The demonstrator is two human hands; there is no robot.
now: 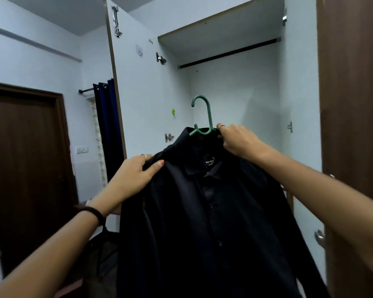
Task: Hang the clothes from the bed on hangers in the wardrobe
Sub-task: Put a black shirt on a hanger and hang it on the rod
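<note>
A dark shirt (213, 222) hangs on a green hanger (201, 117), held up in front of the open wardrobe (235, 87). The left hand (136, 175) pinches the shirt's left shoulder. The right hand (238, 141) grips the collar and the hanger's neck. Beyond, the wardrobe's dark rail (228, 53) runs bare, above the hook.
</note>
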